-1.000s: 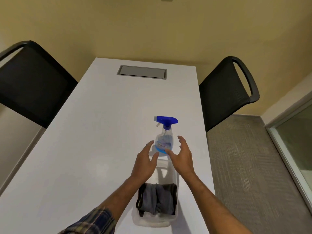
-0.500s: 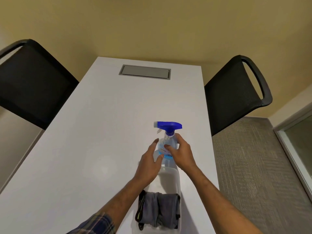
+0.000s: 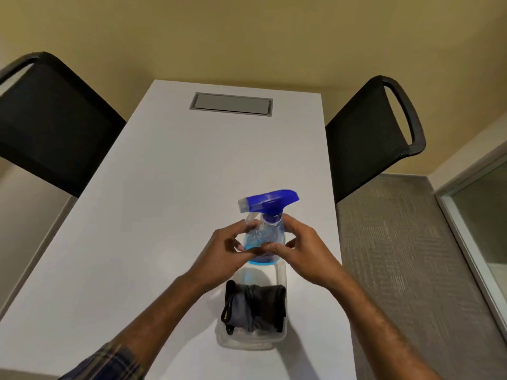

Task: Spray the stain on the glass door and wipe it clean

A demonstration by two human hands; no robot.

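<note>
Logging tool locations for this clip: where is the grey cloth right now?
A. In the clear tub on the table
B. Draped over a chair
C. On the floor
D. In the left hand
A: the cloth lies folded in the tub, while both hands are on the spray bottle.
</note>
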